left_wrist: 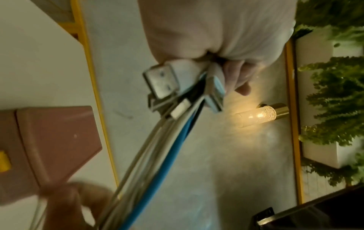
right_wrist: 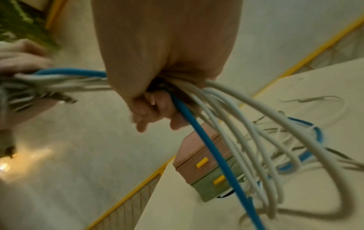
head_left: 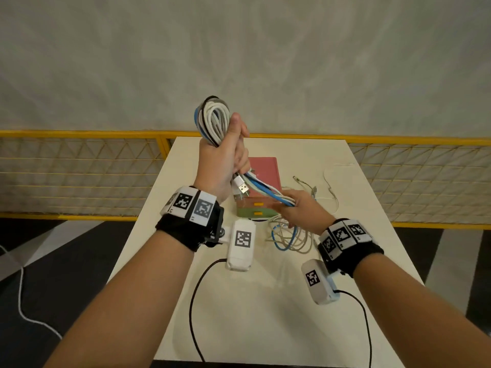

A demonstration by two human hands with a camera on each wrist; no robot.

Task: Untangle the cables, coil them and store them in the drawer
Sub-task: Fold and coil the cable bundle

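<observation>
My left hand (head_left: 224, 158) is clenched round the coiled cables (head_left: 212, 120), held up at centre frame above the table, with the USB plugs (head_left: 243, 187) poking out below my fist. My right hand (head_left: 297, 208), lower and right of centre, is closed round the loose strands running from that coil, the blue cable (right_wrist: 212, 154) among them. I judge the main risk is that I am winding several cables as one bundle: the slack heap (head_left: 289, 237) lying on the table just below my right hand looks knotted, and pulling could tighten a snarl or drag it against the small drawer unit (head_left: 261, 187) and shift it. The dangling plugs could also catch in a loop, and the fat coil could spring apart if my left fist eases. The drawers, pink above green with yellow handles, look closed, so storing will need a free hand. The white table (head_left: 265, 301) also carries a thin cable (head_left: 329, 181) at right. Behind it runs a yellow mesh railing (head_left: 79, 171) and a pale wall; the left wrist view shows a lit wall lamp (left_wrist: 260, 115) and green plants (left_wrist: 334, 93) at right.
</observation>
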